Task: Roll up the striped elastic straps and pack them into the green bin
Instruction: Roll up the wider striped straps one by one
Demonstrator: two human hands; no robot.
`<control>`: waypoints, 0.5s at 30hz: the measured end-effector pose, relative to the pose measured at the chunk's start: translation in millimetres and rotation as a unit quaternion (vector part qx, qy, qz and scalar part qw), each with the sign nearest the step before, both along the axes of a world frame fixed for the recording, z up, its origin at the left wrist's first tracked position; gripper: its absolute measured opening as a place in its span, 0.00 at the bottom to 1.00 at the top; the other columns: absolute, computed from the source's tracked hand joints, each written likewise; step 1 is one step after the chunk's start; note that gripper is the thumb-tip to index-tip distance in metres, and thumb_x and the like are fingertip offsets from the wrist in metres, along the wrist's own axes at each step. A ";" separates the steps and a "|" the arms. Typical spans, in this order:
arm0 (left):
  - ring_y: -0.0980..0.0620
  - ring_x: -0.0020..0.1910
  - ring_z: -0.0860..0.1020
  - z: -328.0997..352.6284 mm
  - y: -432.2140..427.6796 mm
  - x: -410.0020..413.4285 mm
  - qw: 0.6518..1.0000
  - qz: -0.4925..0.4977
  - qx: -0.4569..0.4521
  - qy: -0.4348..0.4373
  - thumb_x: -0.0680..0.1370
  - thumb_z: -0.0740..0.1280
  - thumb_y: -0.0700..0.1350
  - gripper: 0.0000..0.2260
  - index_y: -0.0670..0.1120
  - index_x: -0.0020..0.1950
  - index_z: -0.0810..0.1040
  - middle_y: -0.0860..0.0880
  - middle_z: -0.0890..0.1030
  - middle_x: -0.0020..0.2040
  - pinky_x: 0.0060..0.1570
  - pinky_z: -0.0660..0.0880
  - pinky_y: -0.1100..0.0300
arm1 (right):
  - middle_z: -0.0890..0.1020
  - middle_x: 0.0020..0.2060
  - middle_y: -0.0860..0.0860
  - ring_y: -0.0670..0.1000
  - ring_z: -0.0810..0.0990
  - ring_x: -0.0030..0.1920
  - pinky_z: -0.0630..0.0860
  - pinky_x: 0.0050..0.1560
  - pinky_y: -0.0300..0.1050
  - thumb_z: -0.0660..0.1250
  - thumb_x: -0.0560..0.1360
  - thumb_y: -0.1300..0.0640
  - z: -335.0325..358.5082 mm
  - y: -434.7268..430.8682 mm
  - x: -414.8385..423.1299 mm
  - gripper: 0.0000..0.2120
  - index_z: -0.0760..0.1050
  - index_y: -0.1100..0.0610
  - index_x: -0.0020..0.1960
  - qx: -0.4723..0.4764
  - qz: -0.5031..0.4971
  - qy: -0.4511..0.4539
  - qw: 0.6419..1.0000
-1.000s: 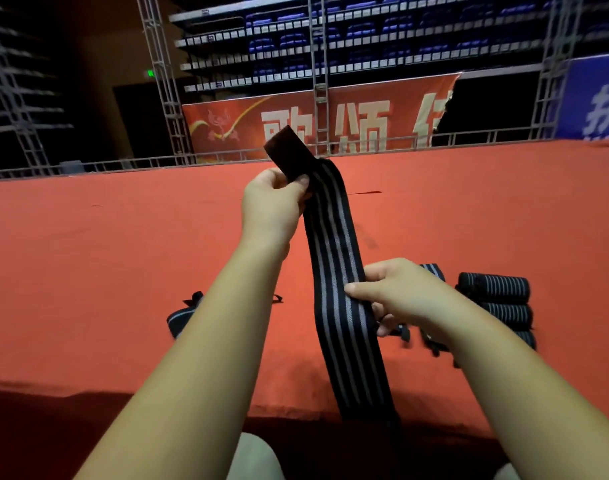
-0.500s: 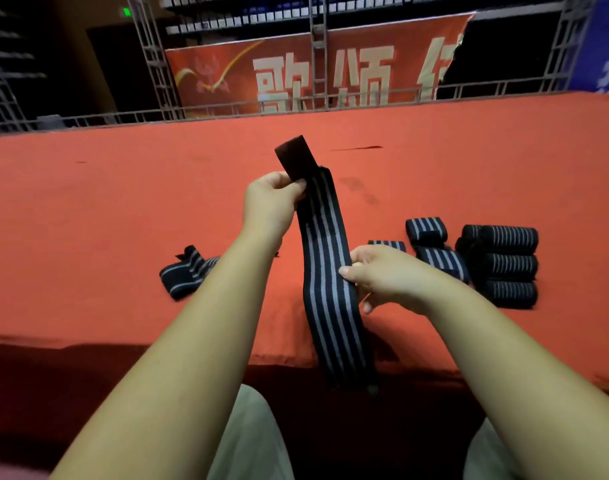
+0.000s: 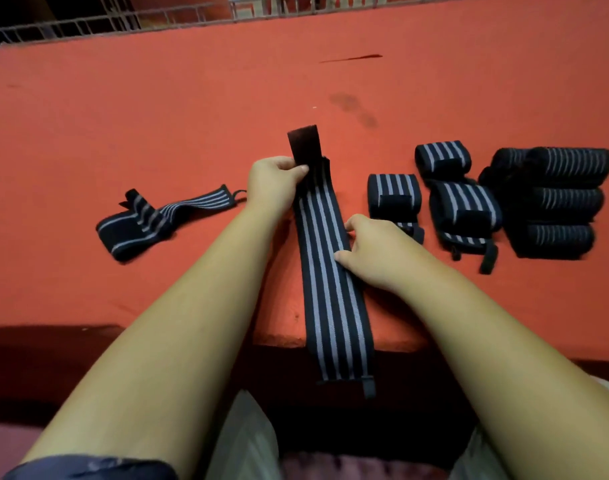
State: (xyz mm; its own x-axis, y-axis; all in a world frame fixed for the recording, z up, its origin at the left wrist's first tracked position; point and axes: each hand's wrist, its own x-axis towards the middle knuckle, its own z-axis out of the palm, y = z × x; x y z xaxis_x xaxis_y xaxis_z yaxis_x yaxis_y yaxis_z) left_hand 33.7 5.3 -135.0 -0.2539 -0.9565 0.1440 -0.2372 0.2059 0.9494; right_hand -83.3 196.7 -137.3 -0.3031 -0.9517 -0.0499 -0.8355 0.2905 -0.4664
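Observation:
A long black strap with grey stripes runs from the red surface down over its front edge. My left hand pinches its top end, just under the dark fastener tab that sticks up. My right hand pinches the strap's right edge at mid-length, thumb on the stripes. Another unrolled strap lies crumpled to the left. Three rolled straps sit right of my hands, with a stack of darker rolls beyond them. No green bin is in view.
The red-covered platform stretches far back to a metal railing. Its front edge drops to a dark band above my lap. A dark stain marks the cloth behind the strap.
The strap and both hands have come down from mid-air toward the red surface. The camera has tilted down, so the banner and stands have left the view.

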 end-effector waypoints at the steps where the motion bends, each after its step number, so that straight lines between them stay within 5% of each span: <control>1: 0.44 0.50 0.88 -6.6 -5.8 -5.7 1.000 0.002 -0.001 -0.021 0.75 0.76 0.46 0.06 0.45 0.46 0.89 0.44 0.90 0.45 0.57 0.84 0.40 | 0.83 0.52 0.49 0.54 0.82 0.56 0.81 0.58 0.58 0.71 0.78 0.43 -1.8 -1.9 -1.8 0.25 0.71 0.51 0.71 -0.002 -0.001 0.001 1.000; 5: 0.46 0.46 0.87 -23.2 -19.3 -22.8 0.994 0.032 -0.010 -0.101 0.78 0.75 0.46 0.06 0.45 0.50 0.89 0.46 0.89 0.45 0.54 0.84 0.46 | 0.83 0.56 0.50 0.53 0.82 0.57 0.81 0.59 0.56 0.73 0.78 0.42 -2.2 -7.9 -6.9 0.30 0.69 0.49 0.75 0.008 -0.002 -0.005 1.000; 15: 0.45 0.66 0.81 -33.0 -15.0 -34.2 0.972 0.089 -0.098 -0.196 0.80 0.64 0.37 0.19 0.48 0.69 0.83 0.47 0.85 0.66 0.58 0.71 0.61 | 0.81 0.63 0.51 0.56 0.81 0.62 0.80 0.57 0.54 0.67 0.81 0.40 2.2 -9.3 -4.3 0.22 0.74 0.51 0.70 0.000 0.000 0.035 0.999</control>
